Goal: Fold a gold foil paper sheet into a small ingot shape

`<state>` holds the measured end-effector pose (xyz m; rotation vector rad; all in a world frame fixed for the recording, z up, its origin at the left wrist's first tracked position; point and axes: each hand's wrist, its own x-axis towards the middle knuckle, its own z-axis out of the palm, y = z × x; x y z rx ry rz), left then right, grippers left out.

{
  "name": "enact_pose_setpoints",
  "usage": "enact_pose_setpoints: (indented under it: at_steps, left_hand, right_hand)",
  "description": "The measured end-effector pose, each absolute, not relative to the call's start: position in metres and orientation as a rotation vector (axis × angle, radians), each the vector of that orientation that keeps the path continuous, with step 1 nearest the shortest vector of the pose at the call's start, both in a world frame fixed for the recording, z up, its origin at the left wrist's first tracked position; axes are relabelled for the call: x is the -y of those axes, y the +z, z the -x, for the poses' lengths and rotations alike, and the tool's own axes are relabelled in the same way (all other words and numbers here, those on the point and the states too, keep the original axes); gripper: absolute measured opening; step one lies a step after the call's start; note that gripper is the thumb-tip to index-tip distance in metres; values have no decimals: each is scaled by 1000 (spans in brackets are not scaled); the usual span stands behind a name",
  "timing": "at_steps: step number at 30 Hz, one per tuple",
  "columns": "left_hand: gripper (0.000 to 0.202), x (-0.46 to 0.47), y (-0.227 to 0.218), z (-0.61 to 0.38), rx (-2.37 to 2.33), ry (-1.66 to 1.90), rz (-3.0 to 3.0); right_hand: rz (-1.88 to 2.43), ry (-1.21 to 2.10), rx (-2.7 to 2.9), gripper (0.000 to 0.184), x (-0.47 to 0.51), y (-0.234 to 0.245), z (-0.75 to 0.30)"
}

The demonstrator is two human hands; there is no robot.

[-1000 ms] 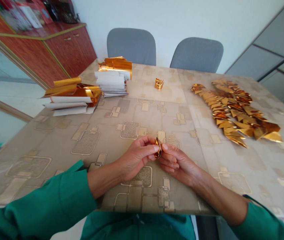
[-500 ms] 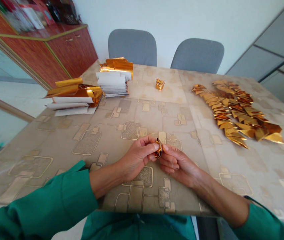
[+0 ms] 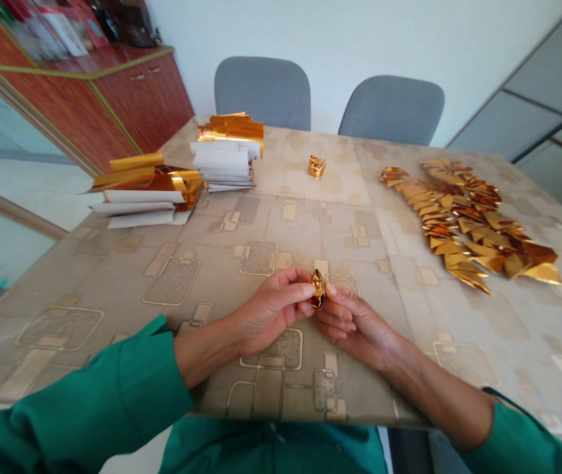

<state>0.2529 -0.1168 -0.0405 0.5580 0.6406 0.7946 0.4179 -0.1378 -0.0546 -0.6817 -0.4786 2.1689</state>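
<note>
Between my hands, above the near side of the table, is a small folded piece of gold foil paper [image 3: 317, 289], shaped like a curved ingot. My left hand [image 3: 281, 306] pinches it from the left with thumb and fingers. From the other side, the thumb and curled fingers of my right hand [image 3: 352, 316] grip its right edge. A similar finished gold piece [image 3: 317, 166] stands alone farther back on the table. Rows of folded gold pieces [image 3: 463, 217] lie nested together in curved chains at the right.
Two stacks of gold-and-white foil sheets, a nearer stack [image 3: 145, 197] and a farther stack [image 3: 226, 158], lie at the back left. Two grey chairs [image 3: 261, 92] stand behind the patterned table [image 3: 221, 276]. A wooden cabinet [image 3: 127, 99] is at the far left.
The gold piece has turned and moved slightly to the right between my fingers, showing more of its shiny face. Both hands keep their grip on it.
</note>
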Motion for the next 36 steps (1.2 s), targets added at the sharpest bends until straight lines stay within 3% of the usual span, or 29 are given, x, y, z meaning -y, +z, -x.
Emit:
enact_pose_setpoints:
  at_steps: [15,25,30,36]
  left_hand:
    - [16,113,-52,-248,-484,782,-491]
    - [16,117,-56,-250,-531,785,-529]
    - [31,116,-57,-248,-510,747,-525]
    - [31,115,-59,-247,-505,743,-517]
  right_hand:
    - [603,2200,303,20,138,-50,-421]
    - [657,2248,288,26,138,-56,-420]
    - [679,2288,277,23,139,-55,-421]
    - [706,2259,295,23,138,-55,-421]
